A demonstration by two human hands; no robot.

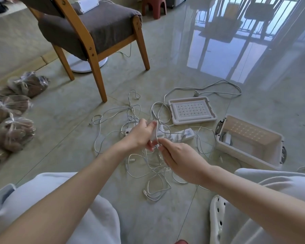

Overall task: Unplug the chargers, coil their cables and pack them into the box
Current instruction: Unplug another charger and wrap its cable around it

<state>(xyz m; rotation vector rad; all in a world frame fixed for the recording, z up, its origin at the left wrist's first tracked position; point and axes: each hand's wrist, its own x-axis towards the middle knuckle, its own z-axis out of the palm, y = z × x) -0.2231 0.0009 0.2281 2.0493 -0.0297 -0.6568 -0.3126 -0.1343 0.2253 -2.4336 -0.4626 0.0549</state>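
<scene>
My left hand (141, 136) grips a white charger (155, 131) above the floor, fingers curled round it. My right hand (176, 158) pinches that charger's white cable (158, 144) just below it. Under both hands lies a tangle of white cables (153, 173). A white power strip (181, 135) lies behind my hands, partly hidden by them. The open beige box (248, 141) stands on the floor to the right, with one white charger (227, 139) inside at its left end. The box's lid (192, 110) lies upside down behind the power strip.
A wooden chair (95, 30) with a grey cushion stands at the back left, a white round base (81, 65) under it. Several tied plastic bags (12, 117) lie along the left. A white perforated slipper (218, 221) is at lower right. My knees frame the bottom.
</scene>
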